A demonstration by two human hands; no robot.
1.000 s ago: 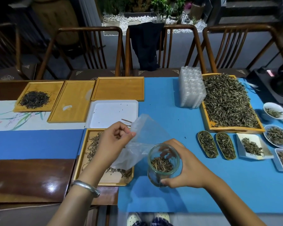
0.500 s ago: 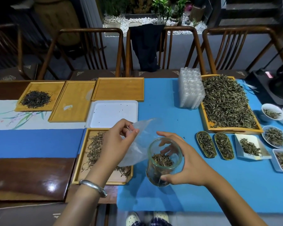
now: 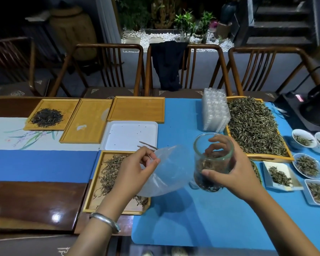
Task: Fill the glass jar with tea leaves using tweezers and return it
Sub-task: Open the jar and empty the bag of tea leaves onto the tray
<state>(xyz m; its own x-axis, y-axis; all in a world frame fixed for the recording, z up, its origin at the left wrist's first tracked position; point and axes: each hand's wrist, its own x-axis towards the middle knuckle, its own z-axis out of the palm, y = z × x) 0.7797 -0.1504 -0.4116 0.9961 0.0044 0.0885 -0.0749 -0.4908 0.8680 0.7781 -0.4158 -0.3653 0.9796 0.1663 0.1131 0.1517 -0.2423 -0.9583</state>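
Your table (image 3: 26,204) carries a blue mat (image 3: 192,228); three chairs (image 3: 185,71) stand beyond. Your right hand (image 3: 235,174) is wrapped around the glass jar (image 3: 211,161), lifted and tilted right of centre, tea leaves inside. Your left hand (image 3: 137,170) pinches a clear plastic bag (image 3: 170,172). Five wooden trays are visible, the nearest (image 3: 92,189) under your left wrist.

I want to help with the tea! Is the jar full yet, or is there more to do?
Not full yet. Done: tea leaves cover the lower part of the glass jar. In hand: the right hand grips the jar above the blue mat, and the left hand pinches a clear plastic bag. Left: the tweezers lie unused on the white tray, so more filling, then returning the jar.
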